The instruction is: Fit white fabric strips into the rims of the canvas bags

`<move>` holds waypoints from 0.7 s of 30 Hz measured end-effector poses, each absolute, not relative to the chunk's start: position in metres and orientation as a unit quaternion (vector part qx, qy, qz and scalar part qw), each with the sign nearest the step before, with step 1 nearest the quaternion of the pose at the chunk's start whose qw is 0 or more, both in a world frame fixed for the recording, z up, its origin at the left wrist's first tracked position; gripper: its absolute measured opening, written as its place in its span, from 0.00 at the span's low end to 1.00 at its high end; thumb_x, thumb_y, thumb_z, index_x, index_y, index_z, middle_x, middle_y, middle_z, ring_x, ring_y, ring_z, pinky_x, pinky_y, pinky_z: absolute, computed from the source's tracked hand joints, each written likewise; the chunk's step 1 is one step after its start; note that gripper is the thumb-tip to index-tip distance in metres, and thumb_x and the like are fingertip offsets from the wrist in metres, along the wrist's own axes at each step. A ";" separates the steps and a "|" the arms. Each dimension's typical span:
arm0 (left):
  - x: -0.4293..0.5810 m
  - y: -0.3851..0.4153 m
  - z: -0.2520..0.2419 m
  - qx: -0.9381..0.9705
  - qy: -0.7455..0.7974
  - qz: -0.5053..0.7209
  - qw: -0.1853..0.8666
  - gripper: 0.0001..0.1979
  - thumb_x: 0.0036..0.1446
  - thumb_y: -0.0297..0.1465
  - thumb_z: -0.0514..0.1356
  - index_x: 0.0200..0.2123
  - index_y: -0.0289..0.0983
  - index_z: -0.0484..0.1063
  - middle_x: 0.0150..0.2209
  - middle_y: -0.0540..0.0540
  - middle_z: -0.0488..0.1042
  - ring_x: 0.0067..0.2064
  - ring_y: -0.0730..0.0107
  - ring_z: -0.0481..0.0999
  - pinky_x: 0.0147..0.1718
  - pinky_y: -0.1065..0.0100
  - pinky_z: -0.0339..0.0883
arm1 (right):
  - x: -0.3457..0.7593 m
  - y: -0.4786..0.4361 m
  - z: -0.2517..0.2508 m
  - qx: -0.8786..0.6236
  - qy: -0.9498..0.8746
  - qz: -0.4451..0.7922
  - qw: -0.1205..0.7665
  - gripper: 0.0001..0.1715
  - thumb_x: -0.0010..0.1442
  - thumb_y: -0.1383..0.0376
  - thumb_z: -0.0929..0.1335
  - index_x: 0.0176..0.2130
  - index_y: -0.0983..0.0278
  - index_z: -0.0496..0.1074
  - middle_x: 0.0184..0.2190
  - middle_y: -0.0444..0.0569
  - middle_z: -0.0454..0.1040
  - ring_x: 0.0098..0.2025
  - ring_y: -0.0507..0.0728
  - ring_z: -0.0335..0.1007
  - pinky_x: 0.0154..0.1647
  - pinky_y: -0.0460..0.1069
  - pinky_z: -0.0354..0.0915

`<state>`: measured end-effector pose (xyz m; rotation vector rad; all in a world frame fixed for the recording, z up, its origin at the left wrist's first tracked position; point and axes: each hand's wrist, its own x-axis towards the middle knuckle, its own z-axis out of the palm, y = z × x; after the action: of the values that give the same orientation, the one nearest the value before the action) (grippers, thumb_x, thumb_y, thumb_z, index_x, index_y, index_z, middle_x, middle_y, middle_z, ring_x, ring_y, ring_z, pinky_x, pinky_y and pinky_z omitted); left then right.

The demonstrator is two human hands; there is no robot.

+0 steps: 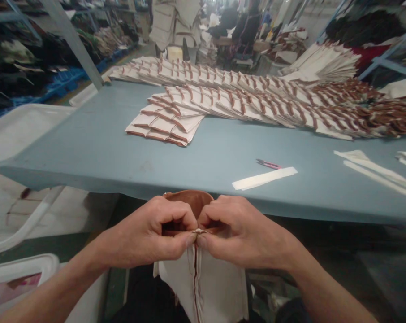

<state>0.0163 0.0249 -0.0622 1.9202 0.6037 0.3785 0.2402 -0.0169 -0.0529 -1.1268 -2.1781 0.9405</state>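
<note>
A cream fabric piece (221, 287) with a brown-edged seam down its middle hangs in front of me, below the table's near edge. Brown material (191, 198) forms a curved rim at its top. My left hand (156, 229) pinches the top of the seam between thumb and forefinger. From the other side my right hand (241, 231) pinches the same spot, the thumbs almost touching. A loose thread hangs beside the seam. The curled fingers hide part of the brown rim.
On the blue-topped table (98, 152) lie thread snips (269, 164), a cream strip (264, 178) and more pale strips (381, 172) at right. Long overlapping rows of cream pieces with brown edges (230, 101) fill the far side. White bins (21, 269) stand at left.
</note>
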 end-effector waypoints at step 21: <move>0.009 0.027 -0.067 0.955 0.149 0.201 0.157 0.12 0.72 0.23 0.50 0.39 0.38 0.71 0.29 0.51 0.75 0.30 0.72 0.74 0.30 0.72 0.63 | 0.230 -0.015 -0.059 -0.497 -0.708 0.427 0.263 0.07 0.53 0.69 0.65 0.25 0.62 0.62 0.21 0.38 0.60 0.24 0.49 0.54 0.26 0.46 0.49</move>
<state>0.0089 0.0273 -0.0674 2.7341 0.4269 0.5743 0.2299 -0.0146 -0.0585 -1.3441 -1.9151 1.1561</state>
